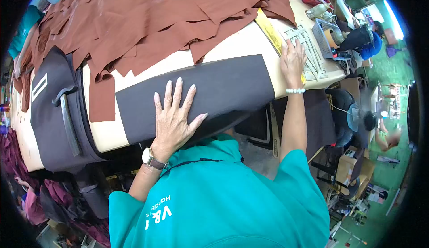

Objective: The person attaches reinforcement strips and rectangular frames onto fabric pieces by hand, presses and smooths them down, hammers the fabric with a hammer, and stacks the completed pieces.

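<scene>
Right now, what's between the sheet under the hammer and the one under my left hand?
A brown strip and pale tabletop, in the head view.

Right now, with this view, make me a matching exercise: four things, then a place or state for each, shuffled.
1. Left hand
2. Right hand
3. Hammer
4. Basket

A. Toward the table's right end
B. Spread on a dark sheet
C. Beads at the wrist
D. Toward the table's left end

Pairs: 1-B, 2-C, 3-D, 4-A

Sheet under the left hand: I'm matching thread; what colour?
The sheet looks dark grey in the head view.
</scene>
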